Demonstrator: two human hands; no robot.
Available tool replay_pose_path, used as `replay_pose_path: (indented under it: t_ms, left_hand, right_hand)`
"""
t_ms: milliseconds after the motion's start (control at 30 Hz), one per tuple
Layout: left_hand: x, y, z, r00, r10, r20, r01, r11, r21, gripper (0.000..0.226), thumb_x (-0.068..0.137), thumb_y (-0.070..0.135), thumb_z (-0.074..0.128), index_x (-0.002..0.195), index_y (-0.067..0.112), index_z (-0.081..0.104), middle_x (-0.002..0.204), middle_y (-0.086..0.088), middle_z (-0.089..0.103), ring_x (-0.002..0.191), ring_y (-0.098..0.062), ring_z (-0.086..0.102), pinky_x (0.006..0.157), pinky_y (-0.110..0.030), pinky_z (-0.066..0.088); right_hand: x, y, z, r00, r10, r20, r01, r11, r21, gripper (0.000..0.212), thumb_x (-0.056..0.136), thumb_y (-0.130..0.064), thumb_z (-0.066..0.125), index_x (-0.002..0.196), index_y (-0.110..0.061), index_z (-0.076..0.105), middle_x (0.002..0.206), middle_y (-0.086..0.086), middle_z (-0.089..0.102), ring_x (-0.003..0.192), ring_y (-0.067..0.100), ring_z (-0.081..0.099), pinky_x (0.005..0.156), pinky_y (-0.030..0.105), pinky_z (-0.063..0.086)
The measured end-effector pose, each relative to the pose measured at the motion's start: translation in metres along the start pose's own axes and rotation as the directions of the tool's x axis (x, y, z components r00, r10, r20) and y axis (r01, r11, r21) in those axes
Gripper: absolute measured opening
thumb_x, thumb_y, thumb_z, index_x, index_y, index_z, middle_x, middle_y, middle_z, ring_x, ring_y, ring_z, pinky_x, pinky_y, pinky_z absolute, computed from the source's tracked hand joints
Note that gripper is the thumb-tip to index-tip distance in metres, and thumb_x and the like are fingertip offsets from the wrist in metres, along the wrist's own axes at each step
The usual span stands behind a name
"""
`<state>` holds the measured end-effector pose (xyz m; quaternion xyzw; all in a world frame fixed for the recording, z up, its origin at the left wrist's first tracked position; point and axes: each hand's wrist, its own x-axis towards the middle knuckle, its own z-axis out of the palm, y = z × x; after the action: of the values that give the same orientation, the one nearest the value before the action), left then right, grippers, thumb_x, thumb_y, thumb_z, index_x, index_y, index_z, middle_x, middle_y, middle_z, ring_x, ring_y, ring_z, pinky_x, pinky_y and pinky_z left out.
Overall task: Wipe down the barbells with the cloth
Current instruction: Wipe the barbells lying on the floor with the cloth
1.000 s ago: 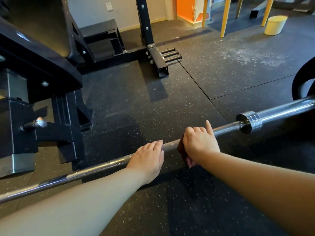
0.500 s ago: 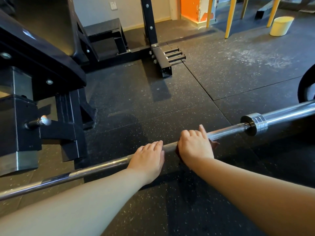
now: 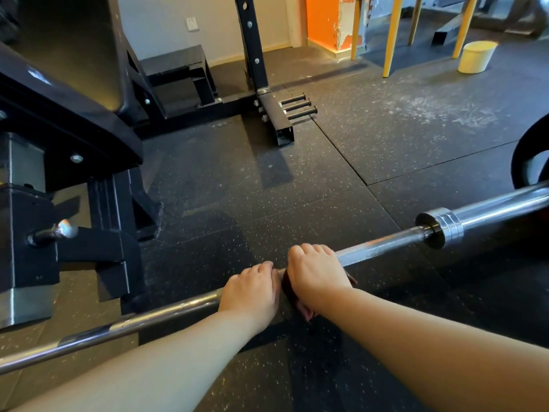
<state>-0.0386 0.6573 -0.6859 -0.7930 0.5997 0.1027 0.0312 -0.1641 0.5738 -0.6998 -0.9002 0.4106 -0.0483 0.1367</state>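
A long steel barbell (image 3: 383, 245) lies low across the black rubber floor, running from lower left to the right edge, with a collar and thick sleeve (image 3: 445, 226) at right. My left hand (image 3: 249, 292) lies over the shaft, fingers curled over its top. Right beside it, my right hand (image 3: 315, 272) grips a dark red cloth (image 3: 292, 295) wrapped round the shaft; only the cloth's lower folds show under the hand.
A black bench and rack frame (image 3: 98, 203) stands close on the left, with a steel pin (image 3: 64, 228) sticking out. A rack foot with three pegs (image 3: 297, 108) lies farther back. A black weight plate (image 3: 528, 156) is at the right edge. Yellow legs and a pale tub (image 3: 475, 56) stand far right.
My right hand with the cloth has slid left along the shaft, away from the collar, and now sits against my left hand. The left hand has stayed on the bar.
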Motion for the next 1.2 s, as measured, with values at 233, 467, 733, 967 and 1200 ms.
replay_pose_path:
  t_ms: [233,467,733,967,1200]
  left_hand:
    - [0.005,-0.003,0.005,0.998,-0.021,-0.051,0.019,0.999,-0.039,0.036,0.109,0.043,0.019,0.112,0.030,0.053,0.106,0.010,0.064,0.096,-0.012,0.063,0.085,-0.033,0.049]
    - [0.006,-0.003,0.007,0.998,-0.027,-0.062,0.025,0.999,-0.029,0.038,0.108,0.047,0.017,0.111,0.031,0.052,0.104,0.010,0.064,0.097,-0.013,0.064,0.086,-0.035,0.048]
    - [0.009,-0.001,0.007,0.997,-0.040,-0.059,0.041,0.999,0.024,0.034,0.108,0.042,0.024,0.113,0.027,0.053,0.109,0.005,0.064,0.101,-0.019,0.063,0.086,-0.037,0.046]
    - [0.006,-0.004,0.008,0.998,0.002,-0.061,0.001,0.999,0.043,0.036,0.108,0.041,0.022,0.112,0.024,0.053,0.108,0.003,0.065,0.097,-0.023,0.063,0.081,-0.039,0.045]
    - [0.008,-0.005,0.009,0.996,-0.006,-0.090,0.006,1.000,0.001,0.045,0.108,0.045,0.018,0.114,0.024,0.057,0.102,0.006,0.065,0.087,-0.016,0.063,0.081,-0.039,0.054]
  right_hand:
    - [0.022,0.015,-0.012,0.984,0.149,0.099,-0.136,0.983,-0.122,0.025,0.102,-0.030,0.034,0.101,-0.020,0.057,0.113,0.004,0.067,0.105,0.027,0.063,0.091,0.042,0.033]
    - [0.023,0.004,-0.014,0.982,0.009,0.191,0.016,0.991,-0.130,0.030,0.103,-0.026,0.034,0.115,-0.012,0.058,0.119,0.008,0.063,0.108,0.029,0.062,0.097,0.042,0.036]
    - [0.018,-0.006,-0.009,0.994,0.076,0.077,-0.075,0.997,-0.015,0.030,0.105,-0.031,0.034,0.124,-0.014,0.050,0.128,0.008,0.056,0.119,0.029,0.054,0.103,0.042,0.038]
    - [0.012,0.015,-0.025,0.989,0.049,0.141,-0.045,0.998,-0.033,0.029,0.108,-0.039,0.027,0.104,-0.020,0.049,0.114,0.004,0.068,0.105,0.027,0.063,0.094,0.044,0.037]
    - [0.035,0.045,-0.046,0.901,0.387,0.195,-0.386,0.921,-0.049,0.028,0.105,-0.025,0.034,0.123,-0.010,0.049,0.135,0.016,0.057,0.122,0.038,0.057,0.097,0.046,0.041]
